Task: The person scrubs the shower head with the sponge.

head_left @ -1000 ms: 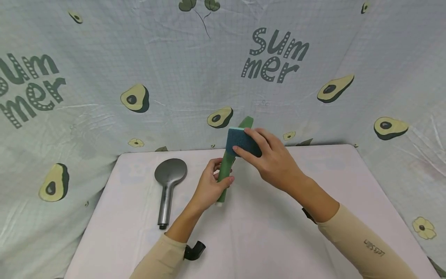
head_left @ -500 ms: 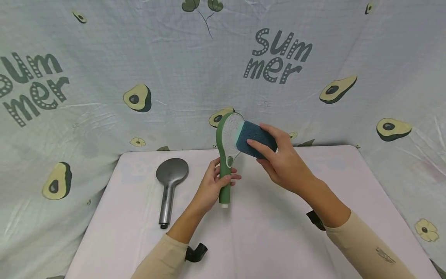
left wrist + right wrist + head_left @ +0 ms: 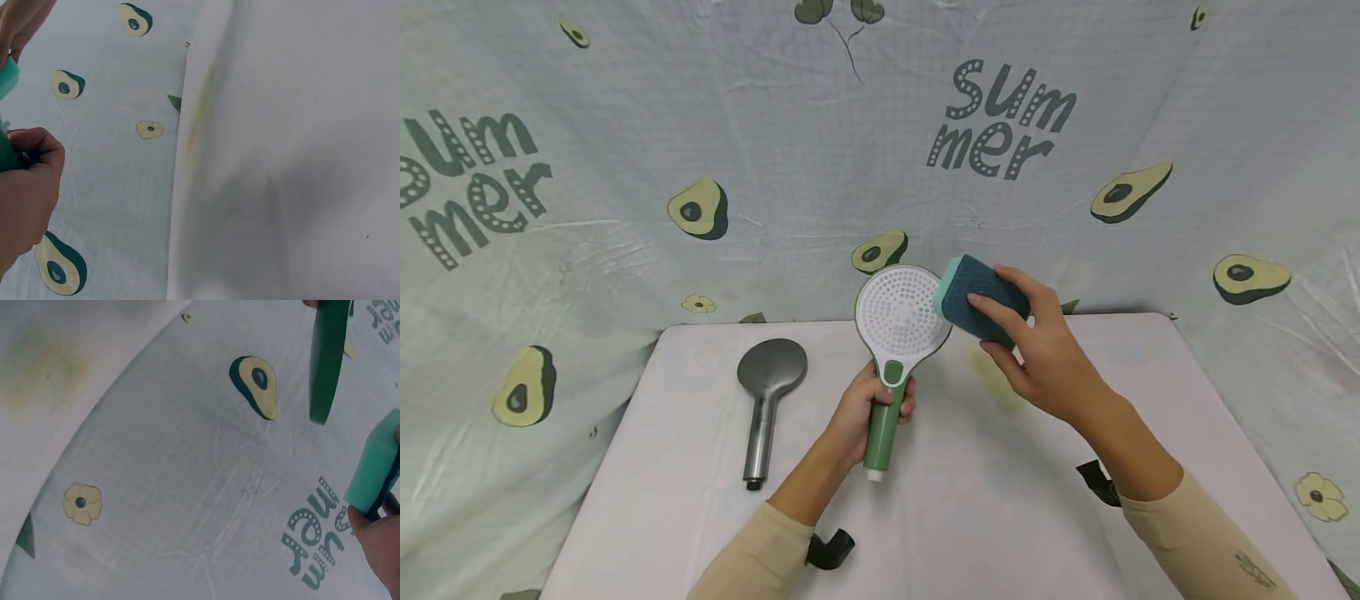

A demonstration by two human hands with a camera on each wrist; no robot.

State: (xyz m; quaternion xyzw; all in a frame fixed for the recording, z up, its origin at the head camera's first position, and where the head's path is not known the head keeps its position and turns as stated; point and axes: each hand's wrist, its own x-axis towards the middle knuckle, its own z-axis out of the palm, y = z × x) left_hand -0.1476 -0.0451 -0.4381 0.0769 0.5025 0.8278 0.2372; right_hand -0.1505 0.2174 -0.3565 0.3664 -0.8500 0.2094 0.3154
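Note:
My left hand [image 3: 871, 410] grips the green handle of a shower head [image 3: 901, 319] and holds it upright above the table, its white perforated face turned toward me. My right hand [image 3: 1037, 346] holds a sponge [image 3: 977, 293], dark blue with a teal layer, against the right edge of that face. In the right wrist view the green shower head [image 3: 327, 356] shows edge-on and the teal sponge [image 3: 372, 464] sits by my fingers. The left wrist view catches only my curled left hand [image 3: 28, 187] at its left border.
A grey metal shower head [image 3: 765, 392] lies face down on the left part of the white table [image 3: 1000, 508]. A yellowish stain [image 3: 992, 375] marks the cloth under my right hand. An avocado-print sheet [image 3: 700, 167] hangs behind and round the table.
The left hand has turned the green shower head from edge-on until its white face points at me, and lowered it slightly. The sponge has shifted right to the face's right edge.

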